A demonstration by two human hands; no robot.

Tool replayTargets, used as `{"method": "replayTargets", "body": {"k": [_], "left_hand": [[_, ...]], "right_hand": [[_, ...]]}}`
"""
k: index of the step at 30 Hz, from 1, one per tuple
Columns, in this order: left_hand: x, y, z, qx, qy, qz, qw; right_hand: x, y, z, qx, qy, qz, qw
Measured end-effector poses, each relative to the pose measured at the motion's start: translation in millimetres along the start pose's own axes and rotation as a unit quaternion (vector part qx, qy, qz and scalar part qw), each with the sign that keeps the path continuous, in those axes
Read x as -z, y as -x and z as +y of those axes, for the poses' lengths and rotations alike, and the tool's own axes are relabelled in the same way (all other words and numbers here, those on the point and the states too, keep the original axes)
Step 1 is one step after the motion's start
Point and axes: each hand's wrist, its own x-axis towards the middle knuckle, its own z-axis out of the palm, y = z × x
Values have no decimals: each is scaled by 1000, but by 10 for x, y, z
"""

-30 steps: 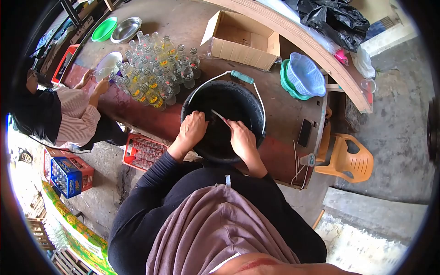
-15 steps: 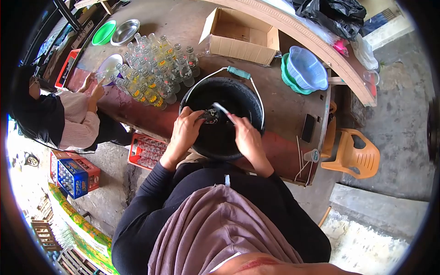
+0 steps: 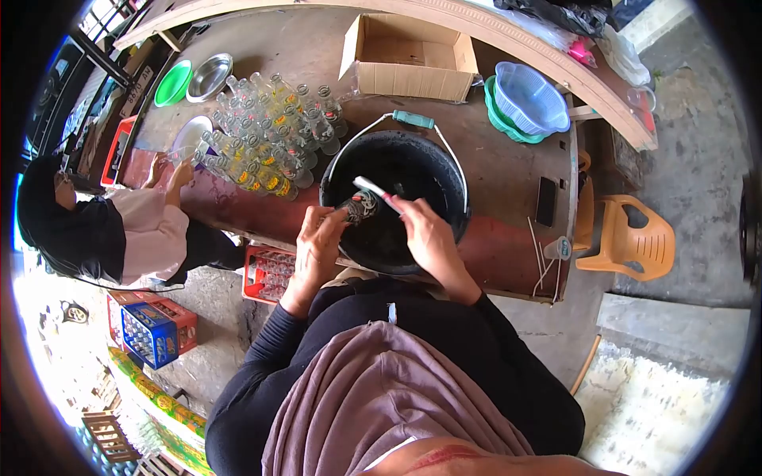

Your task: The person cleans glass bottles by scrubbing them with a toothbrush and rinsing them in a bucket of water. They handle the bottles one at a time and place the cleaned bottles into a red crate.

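My left hand grips a small glass bottle over the near rim of a black bucket of dark water. The bottle lies tilted with its mouth toward the right. My right hand holds a thin white-and-red brush whose head points up and left, just above the bottle. Both hands meet over the bucket's near left side.
Several glass bottles stand on the brown table left of the bucket. Another person works at the table's left end. A cardboard box, blue baskets, a phone, red crates and an orange chair surround it.
The bottle has come up out of the bucket's water into view in my left hand, and the brush has risen with my right hand. The camera view has shifted slightly.
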Motion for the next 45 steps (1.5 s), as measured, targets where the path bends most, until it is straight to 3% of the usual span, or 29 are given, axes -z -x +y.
{"method": "replayTargets", "body": {"k": [3, 7, 10, 11, 13, 15, 17, 19, 22, 25, 28, 32, 35, 39, 43, 45], "left_hand": [[41, -62, 24, 55, -7, 30, 998], [78, -95, -84, 74, -3, 44, 996], [96, -98, -80, 201, 142, 66, 967], [105, -107, -82, 197, 140, 60, 968], [108, -136, -92, 210, 180, 84, 957], [145, -138, -107, 190, 151, 70, 968], [164, -118, -126, 27, -49, 5, 998], [125, -117, -86, 31, -5, -14, 999], [119, -186, -115, -110, -96, -74, 987], [110, -202, -196, -137, -81, -113, 981], [116, -225, -222, -145, -76, -122, 979], [76, -339, -155, -121, -68, -100, 985], [23, -489, -97, -89, -67, -72, 991], [-168, -721, -157, -44, -77, -62, 994], [-353, -1007, -135, -52, -126, -50, 989], [-434, -1129, -116, -51, -207, -96, 972]], "right_hand": [[-53, 45, 0, 18, -32, 21, 999], [3, -8, 171, -103, 117, 13, 988], [7, 96, -69, 68, -38, 51, 996], [31, 119, -147, 70, -40, 15, 997], [-62, 84, 22, 17, 5, 37, 999], [-80, 3, 246, -91, 128, -6, 988], [-157, -71, 454, -132, 190, -58, 971], [-95, -43, 317, -107, 185, -49, 976], [-76, 47, 22, -7, 23, -23, 999], [-155, 15, 110, 11, 8, -24, 1000], [-173, -109, 377, -64, 148, -94, 982], [-174, -62, 211, 4, 102, -40, 994], [-191, -44, 243, -6, 92, -32, 995], [-98, 2, 389, -54, 172, -92, 979], [352, 88, 7, -41, 190, -57, 979], [466, 105, 23, 53, 164, -77, 982]]}}
